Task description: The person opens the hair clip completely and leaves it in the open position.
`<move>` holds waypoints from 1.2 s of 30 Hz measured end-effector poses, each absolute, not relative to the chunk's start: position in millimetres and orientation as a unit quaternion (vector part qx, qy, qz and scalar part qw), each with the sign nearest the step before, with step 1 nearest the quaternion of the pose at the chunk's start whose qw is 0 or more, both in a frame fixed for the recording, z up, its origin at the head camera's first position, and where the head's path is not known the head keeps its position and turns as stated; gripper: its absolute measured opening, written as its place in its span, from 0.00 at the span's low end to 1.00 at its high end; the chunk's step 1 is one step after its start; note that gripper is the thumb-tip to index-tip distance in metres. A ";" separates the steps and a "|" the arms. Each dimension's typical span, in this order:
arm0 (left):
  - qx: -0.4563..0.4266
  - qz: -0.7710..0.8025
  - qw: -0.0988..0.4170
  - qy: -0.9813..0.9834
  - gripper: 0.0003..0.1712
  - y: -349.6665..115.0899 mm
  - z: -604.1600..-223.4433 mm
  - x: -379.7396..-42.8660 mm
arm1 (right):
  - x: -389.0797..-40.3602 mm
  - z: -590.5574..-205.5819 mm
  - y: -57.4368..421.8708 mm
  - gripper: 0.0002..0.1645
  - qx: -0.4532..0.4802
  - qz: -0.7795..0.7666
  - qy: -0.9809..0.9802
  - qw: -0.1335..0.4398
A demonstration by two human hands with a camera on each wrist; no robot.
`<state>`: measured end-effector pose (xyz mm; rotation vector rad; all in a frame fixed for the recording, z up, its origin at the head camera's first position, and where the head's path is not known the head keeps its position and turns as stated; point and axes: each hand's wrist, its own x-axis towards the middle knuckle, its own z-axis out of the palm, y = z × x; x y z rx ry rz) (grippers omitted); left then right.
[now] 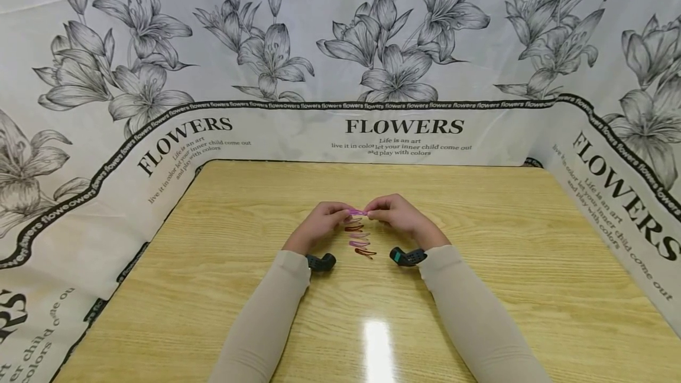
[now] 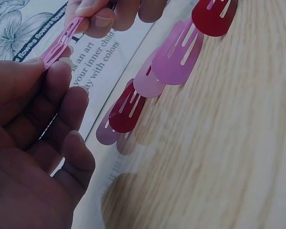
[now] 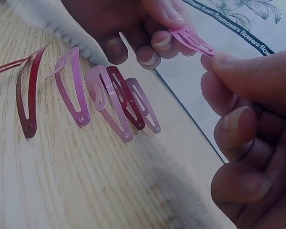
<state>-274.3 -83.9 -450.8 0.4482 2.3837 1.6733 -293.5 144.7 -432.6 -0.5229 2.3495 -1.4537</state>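
Between my two hands is a pink snap hair clip point(image 1: 358, 213), held up above the table. My left hand point(image 1: 321, 224) pinches one end with thumb and forefinger, and my right hand point(image 1: 400, 216) pinches the other. In the right wrist view the held clip point(image 3: 193, 42) lies nearly flat. Below it a column of several more snap clips runs along the table toward me. Closest to me is a dark red clip point(image 3: 28, 102) with its inner tongue sprung out. Beyond it come a pink clip point(image 3: 70, 90), a paler pink clip point(image 3: 115, 112), another dark red clip point(image 3: 125, 98) and a mauve clip point(image 3: 145, 105).
The wooden table point(image 1: 239, 312) has a bright light reflection near its front. A white cloth point(image 1: 287, 129) printed with flowers and lettering surrounds it at the back and both sides. A dark wrist camera point(image 1: 321, 262) sits at the left wrist, another camera point(image 1: 408, 256) at the right.
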 end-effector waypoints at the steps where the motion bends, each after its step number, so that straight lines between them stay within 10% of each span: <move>1: 0.152 0.565 0.095 0.805 0.16 -83.7 -450.6 -274.0 | -293.5 -433.0 144.9 0.11 -0.185 -0.511 0.823 0.166; 36: 0.135 0.559 0.044 0.817 0.14 -78.2 -448.4 -270.3 | -285.1 -424.2 138.8 0.11 -0.192 -0.533 0.808 0.161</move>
